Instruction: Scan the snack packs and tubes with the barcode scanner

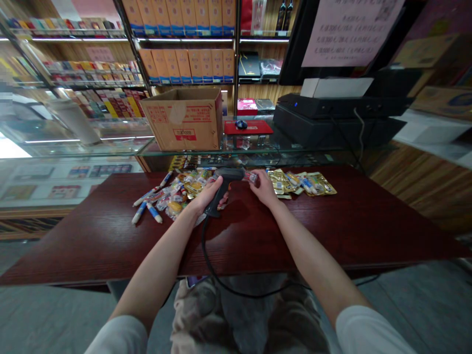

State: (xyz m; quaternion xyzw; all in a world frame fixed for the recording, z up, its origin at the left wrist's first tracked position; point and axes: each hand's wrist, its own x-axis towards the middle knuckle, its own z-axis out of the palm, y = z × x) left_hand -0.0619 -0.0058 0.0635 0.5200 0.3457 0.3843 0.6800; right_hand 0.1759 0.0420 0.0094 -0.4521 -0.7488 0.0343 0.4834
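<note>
My left hand is wrapped round the grip of a black barcode scanner, whose head points to the right. In front of that head, my right hand pinches a small clear-and-red wrapped snack by its side. A mixed pile of packaged snacks, some in clear wrap and some gold, lies left of the scanner. Blue-and-white tubes lie at the pile's left edge. On the right, beyond my right hand, gold packets lie with more blue-and-white tubes among other packets.
The scanner's black cable hangs over the front edge of the dark red table. Behind stand a glass counter, an open cardboard box, a mouse on a red pad, and a black machine. Stocked shelves line the back.
</note>
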